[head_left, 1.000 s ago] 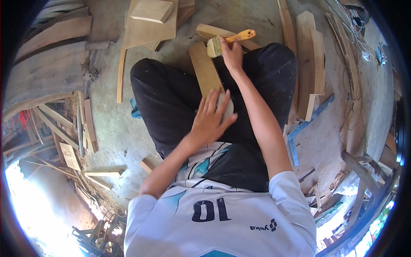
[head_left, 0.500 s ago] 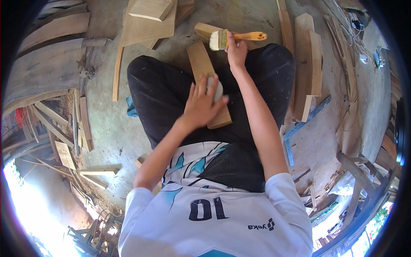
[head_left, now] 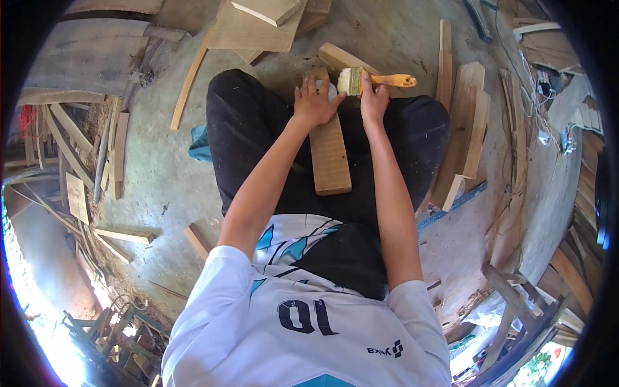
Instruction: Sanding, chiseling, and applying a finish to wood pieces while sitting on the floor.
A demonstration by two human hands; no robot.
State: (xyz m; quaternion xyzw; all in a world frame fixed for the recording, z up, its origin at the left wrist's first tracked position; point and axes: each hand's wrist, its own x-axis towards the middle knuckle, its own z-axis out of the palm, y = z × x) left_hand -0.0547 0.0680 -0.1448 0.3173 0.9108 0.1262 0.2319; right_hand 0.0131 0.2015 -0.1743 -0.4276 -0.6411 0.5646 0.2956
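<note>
On the lap, wooden plank, left hand spread flat on its far end, right hand gripping paintbrush just beside.

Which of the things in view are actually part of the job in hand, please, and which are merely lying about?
In use: wooden board across the lap, under the left hand; paintbrush in the right hand.

Lying about: stacked boards, flat panels, loose slats.

Bright daylight; blown-out, warped fisheye rim
</note>
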